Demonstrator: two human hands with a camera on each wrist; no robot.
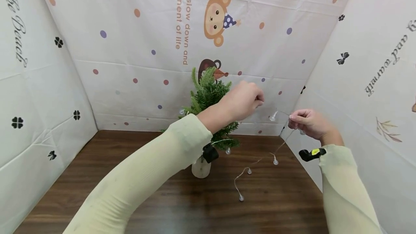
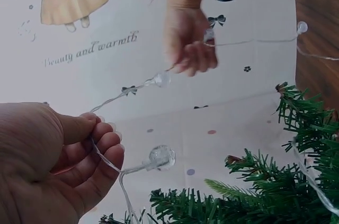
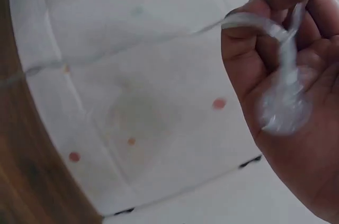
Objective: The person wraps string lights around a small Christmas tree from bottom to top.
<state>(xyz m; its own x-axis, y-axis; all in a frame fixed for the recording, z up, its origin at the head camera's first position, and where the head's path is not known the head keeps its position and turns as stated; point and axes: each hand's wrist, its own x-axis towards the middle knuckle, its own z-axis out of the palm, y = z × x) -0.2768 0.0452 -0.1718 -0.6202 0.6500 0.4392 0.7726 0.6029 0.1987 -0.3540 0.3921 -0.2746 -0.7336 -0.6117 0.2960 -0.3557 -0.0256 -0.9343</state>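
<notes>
The left hand (image 1: 245,97) and right hand (image 1: 307,123) each pinch a clear wire string of round transparent bulbs (image 2: 161,79), seemingly to stretch out the span between their fingertips; a bushy green artificial tree (image 1: 208,91) stands near the left fingers.

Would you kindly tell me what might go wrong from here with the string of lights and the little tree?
The thin wire between the left hand and right hand might slip from either pinching grip. A tug could also shift the strand on the tree, or perhaps tip its pot. The left sleeve, passing in front of the tree, may brush it.
</notes>
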